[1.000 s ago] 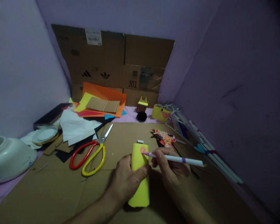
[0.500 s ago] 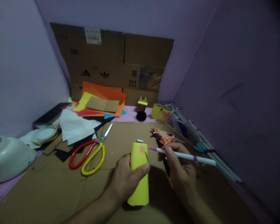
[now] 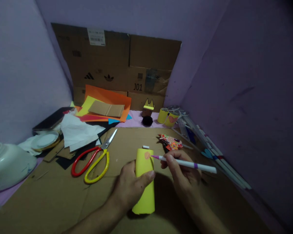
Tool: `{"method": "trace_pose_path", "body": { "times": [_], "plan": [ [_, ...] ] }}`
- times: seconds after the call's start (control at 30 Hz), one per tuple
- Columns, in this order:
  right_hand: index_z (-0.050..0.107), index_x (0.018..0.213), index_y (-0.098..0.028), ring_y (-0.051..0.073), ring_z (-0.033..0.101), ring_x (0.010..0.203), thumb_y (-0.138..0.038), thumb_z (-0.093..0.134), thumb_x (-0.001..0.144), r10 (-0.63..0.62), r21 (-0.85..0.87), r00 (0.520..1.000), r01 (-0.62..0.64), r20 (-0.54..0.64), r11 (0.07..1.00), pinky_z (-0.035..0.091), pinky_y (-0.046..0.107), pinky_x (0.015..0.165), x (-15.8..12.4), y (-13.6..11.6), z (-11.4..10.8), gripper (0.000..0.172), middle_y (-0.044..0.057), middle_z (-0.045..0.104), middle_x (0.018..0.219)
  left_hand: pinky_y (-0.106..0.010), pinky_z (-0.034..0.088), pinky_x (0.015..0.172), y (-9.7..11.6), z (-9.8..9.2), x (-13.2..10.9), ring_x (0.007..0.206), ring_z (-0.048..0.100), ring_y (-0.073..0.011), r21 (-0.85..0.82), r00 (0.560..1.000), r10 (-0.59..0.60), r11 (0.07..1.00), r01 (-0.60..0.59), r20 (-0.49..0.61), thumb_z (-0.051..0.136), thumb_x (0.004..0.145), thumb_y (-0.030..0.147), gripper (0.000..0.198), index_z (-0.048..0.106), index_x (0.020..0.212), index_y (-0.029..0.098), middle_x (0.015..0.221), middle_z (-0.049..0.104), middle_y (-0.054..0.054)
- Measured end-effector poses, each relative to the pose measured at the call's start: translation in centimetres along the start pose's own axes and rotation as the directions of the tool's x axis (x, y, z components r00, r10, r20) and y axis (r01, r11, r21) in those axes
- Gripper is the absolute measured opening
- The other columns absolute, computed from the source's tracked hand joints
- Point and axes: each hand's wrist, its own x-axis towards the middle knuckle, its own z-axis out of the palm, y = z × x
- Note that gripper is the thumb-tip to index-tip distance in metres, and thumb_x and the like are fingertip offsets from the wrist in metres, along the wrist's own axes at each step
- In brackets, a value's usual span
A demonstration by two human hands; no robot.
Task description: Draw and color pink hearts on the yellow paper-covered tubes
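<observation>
My left hand [image 3: 134, 183] is wrapped round a yellow paper tube [image 3: 144, 198], its thumb lying across the front. Near the tube's top is a small orange round patch [image 3: 147, 155]. In my right hand [image 3: 183, 169] is a white marker [image 3: 185, 163] with a purple tip, pinched between thumb and fingers. The tip points left, at the right edge of the orange patch; whether it touches cannot be made out. Just beyond the tube's top lies a small white piece [image 3: 146, 147].
Scissors [image 3: 104, 151] with red and yellow handles lie left of the tube. Coloured papers [image 3: 107, 94], white tissue [image 3: 78, 130] and a pale bowl [image 3: 9, 167] are farther left. Small yellow rolls [image 3: 162, 115] stand at the back; a flower-patterned piece [image 3: 171, 142] lies beyond my right hand.
My right hand has moved left with the marker, bringing its purple tip from beside the tube to the orange patch. My left hand keeps its hold on the tube.
</observation>
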Motion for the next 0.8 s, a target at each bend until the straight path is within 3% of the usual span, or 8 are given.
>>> {"method": "trace_pose_path", "body": {
  "times": [0.8],
  "plan": [
    [0.055, 0.071, -0.021, 0.012, 0.054, 0.052, -0.027, 0.050, 0.087, -0.023, -0.049, 0.999, 0.025, 0.049, 0.998, 0.042, 0.021, 0.049, -0.46, 0.47, -0.16, 0.018, -0.003, 0.056, 0.056, -0.025, 0.041, 0.054, 0.12, 0.01, 0.03, 0.062, 0.051, -0.0160, 0.030, 1.000, -0.008, 1.000, 0.008, 0.006, 0.060, 0.070, 0.042, 0.030, 0.059, 0.080, 0.013, 0.069, 0.058, -0.003]
  ]
}}
